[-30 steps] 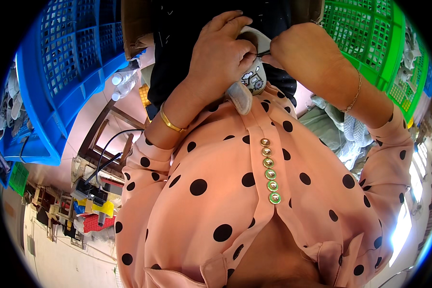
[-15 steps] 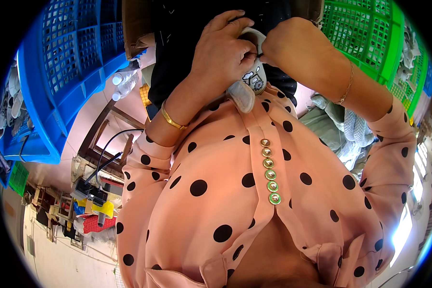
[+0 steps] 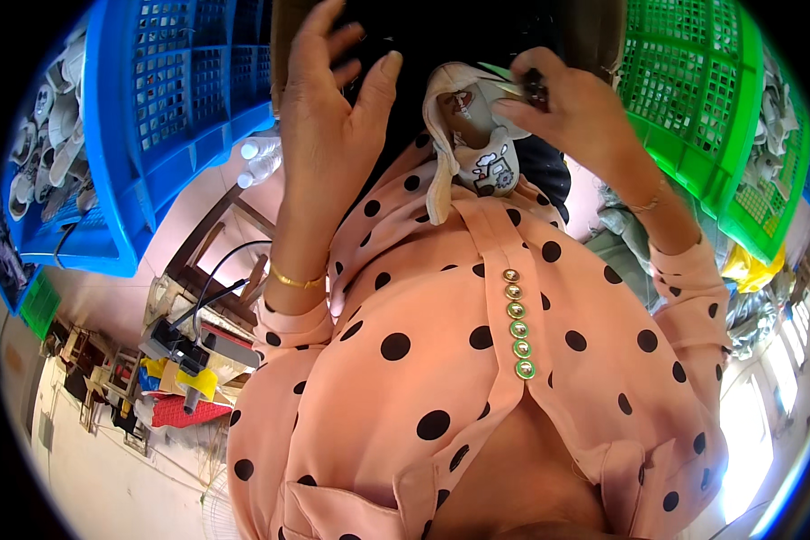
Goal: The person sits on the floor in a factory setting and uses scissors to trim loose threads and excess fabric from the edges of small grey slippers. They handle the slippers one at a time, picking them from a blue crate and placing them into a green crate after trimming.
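A small light-grey fabric shoe upper (image 3: 495, 166) rests in my lap against the front of my blouse. Its opening faces up and shows a printed lining, and a cartoon vehicle print decorates its near end. To its left, my left hand (image 3: 333, 117) is raised with fingers spread and nothing in it. My right hand (image 3: 567, 103) is closed around the dark handle of a pair of thread snips (image 3: 535, 88). Their slim blades point left, over the upper's far right rim; whether they touch it I cannot tell.
A blue plastic crate (image 3: 117, 198) with grey shoe pieces (image 3: 49, 148) beside it stands on the left. On the right is a green crate (image 3: 693, 108), also with shoe pieces near it. Plastic bottles (image 3: 261, 162) lie by the blue crate, near a wooden frame and a black cable.
My left hand has let go of the shoe upper and moved up and left, opening. My right hand has moved slightly right and down, and the snips have come into view. The upper's opening now shows.
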A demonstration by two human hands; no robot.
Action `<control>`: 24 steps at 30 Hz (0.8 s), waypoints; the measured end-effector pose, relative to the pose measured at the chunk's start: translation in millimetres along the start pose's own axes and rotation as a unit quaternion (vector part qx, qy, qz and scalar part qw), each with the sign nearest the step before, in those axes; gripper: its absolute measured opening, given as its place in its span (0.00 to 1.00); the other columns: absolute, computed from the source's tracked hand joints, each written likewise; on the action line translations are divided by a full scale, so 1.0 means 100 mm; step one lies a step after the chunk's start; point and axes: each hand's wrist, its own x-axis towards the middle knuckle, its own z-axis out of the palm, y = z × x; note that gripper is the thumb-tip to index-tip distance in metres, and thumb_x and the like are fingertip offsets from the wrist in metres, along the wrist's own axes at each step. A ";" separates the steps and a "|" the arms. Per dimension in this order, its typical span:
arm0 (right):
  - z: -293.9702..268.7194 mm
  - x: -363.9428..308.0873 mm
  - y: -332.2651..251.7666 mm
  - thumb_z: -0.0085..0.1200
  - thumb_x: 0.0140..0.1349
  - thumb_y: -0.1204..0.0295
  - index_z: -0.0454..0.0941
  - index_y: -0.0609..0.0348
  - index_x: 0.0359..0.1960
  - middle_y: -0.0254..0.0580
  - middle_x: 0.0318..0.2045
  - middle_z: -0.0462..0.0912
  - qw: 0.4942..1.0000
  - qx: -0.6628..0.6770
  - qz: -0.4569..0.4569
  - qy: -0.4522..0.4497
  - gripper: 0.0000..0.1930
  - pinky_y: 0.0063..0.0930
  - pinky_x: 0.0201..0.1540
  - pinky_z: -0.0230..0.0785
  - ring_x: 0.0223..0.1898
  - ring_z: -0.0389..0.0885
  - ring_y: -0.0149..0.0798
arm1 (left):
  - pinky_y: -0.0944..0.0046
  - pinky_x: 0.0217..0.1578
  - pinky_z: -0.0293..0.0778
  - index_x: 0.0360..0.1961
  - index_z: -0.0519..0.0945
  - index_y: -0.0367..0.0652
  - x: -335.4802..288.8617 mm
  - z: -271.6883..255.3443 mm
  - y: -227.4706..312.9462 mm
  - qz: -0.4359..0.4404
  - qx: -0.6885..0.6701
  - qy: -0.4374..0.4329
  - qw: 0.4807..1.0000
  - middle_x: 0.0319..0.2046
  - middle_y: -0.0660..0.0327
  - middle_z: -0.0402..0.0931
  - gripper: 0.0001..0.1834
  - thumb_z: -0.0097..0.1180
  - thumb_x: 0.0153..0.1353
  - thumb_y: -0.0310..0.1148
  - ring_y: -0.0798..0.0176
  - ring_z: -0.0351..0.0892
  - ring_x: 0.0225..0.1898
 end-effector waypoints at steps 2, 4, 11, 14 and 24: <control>0.15 0.04 -0.02 0.60 0.56 0.53 0.74 0.54 0.39 0.41 0.19 0.80 0.999 -0.014 -0.022 0.024 0.19 0.34 0.24 0.70 0.22 0.80 0.45 | 0.63 0.43 0.78 0.59 0.67 0.32 -0.03 -0.12 0.09 -0.066 0.080 -0.075 0.992 0.51 0.45 0.76 0.31 0.60 0.62 0.43 0.56 0.82 0.46; 0.23 0.08 0.03 0.56 0.59 0.63 0.74 0.55 0.34 0.43 0.20 0.80 0.998 -0.010 -0.052 0.019 0.10 0.35 0.24 0.70 0.23 0.80 0.46 | 0.62 0.41 0.78 0.62 0.64 0.32 -0.11 -0.10 0.11 -0.132 0.138 -0.181 0.965 0.45 0.45 0.79 0.36 0.61 0.60 0.44 0.54 0.83 0.43; -0.08 -0.05 -0.17 0.53 0.62 0.67 0.75 0.65 0.30 0.50 0.20 0.77 0.979 0.196 0.047 0.030 0.11 0.32 0.25 0.67 0.22 0.79 0.44 | 0.66 0.39 0.76 0.62 0.65 0.35 -0.12 0.04 0.06 -0.100 0.081 -0.311 0.942 0.37 0.51 0.81 0.28 0.53 0.60 0.31 0.61 0.81 0.36; -0.20 -0.18 -0.19 0.55 0.61 0.66 0.75 0.64 0.34 0.49 0.22 0.79 0.969 0.219 0.112 0.006 0.12 0.32 0.28 0.68 0.24 0.80 0.42 | 0.67 0.37 0.75 0.59 0.68 0.35 0.15 -0.07 0.14 -0.032 0.135 -0.345 0.928 0.33 0.53 0.81 0.24 0.48 0.60 0.27 0.67 0.79 0.34; -0.11 -0.26 0.06 0.53 0.55 0.65 0.78 0.63 0.36 0.52 0.22 0.79 0.993 0.076 0.089 -0.007 0.14 0.38 0.30 0.71 0.25 0.78 0.54 | 0.65 0.34 0.74 0.47 0.79 0.37 0.52 0.16 0.14 0.096 0.241 -0.446 0.856 0.32 0.56 0.81 0.16 0.53 0.58 0.31 0.58 0.80 0.29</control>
